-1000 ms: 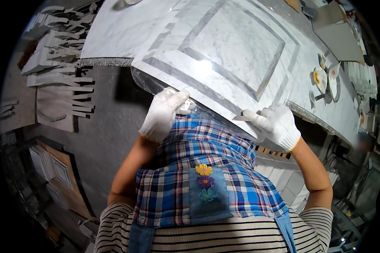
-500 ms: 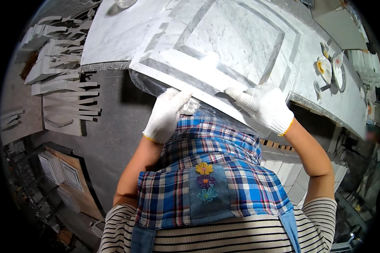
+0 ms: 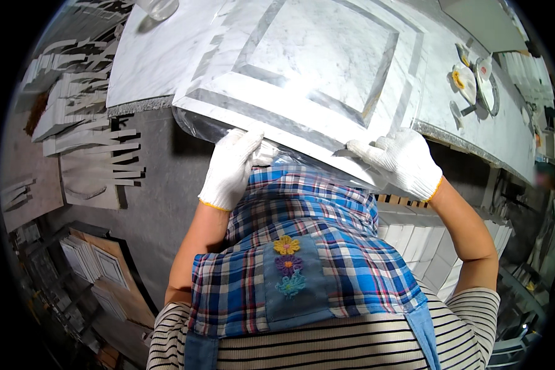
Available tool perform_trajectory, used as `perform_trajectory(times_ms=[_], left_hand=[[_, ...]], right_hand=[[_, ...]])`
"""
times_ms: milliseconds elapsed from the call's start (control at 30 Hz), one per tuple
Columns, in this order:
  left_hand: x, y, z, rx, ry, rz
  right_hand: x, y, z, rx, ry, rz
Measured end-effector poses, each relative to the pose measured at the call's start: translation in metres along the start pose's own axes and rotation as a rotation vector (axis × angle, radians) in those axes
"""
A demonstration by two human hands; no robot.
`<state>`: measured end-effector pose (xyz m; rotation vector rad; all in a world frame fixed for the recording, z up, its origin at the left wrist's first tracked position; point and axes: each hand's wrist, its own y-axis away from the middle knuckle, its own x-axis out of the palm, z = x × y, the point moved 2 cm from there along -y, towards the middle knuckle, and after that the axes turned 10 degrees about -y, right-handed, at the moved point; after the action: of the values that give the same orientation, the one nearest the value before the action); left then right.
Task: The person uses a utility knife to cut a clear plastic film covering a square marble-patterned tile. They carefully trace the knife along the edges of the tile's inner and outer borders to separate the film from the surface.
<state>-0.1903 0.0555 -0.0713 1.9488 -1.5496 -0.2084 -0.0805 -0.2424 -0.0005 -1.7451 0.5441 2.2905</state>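
Note:
A marble panel (image 3: pixel 327 55) in white and grey, inlaid with framed bands, lies on the worktable with its near edge overhanging towards me. Clear plastic film (image 3: pixel 200 127) hangs under that edge. My left hand (image 3: pixel 228 169), in a white knitted glove, is closed at the front edge on bunched film; its fingertips are partly hidden. Farther right, my gloved right hand (image 3: pixel 407 161) is closed around a thin grey blade (image 3: pixel 342 153), which pokes out past the fingers against the panel's near edge. The blade's handle, if any, is inside the glove.
A clear cup (image 3: pixel 160 7) stands at the table's far left. On the right of the table (image 3: pixel 438 108) lie several small tools and white discs (image 3: pixel 465 83). Stacked stone strips (image 3: pixel 98 142) stick out at the left. Framed panels (image 3: pixel 98 259) lean on a board below.
My right hand and the blade have shifted right along the panel's near edge. My left hand keeps its place on the film. The whole view has shifted slightly.

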Motion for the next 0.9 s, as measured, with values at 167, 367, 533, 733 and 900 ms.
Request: perform_trajectory(times_ms=[167, 367, 533, 733, 900], left_hand=[[0.001, -0.003, 0.003, 0.026, 0.084, -0.042], [-0.008, -0.010, 0.014, 0.038, 0.134, -0.030], [-0.013, -0.012, 0.018, 0.055, 0.148, -0.059], [-0.009, -0.010, 0.020, 0.059, 0.138, -0.027], [0.002, 0.000, 0.016, 0.008, 0.049, 0.018]], right_hand=[[0.006, 0.023, -0.005, 0.013, 0.020, 0.017], [0.010, 0.043, -0.006, 0.037, -0.065, -0.040], [0.011, 0.055, -0.005, 0.050, -0.092, -0.063], [0.016, 0.069, -0.009, 0.060, -0.092, -0.087], [0.031, 0.085, -0.025, 0.287, -0.269, -0.257]])
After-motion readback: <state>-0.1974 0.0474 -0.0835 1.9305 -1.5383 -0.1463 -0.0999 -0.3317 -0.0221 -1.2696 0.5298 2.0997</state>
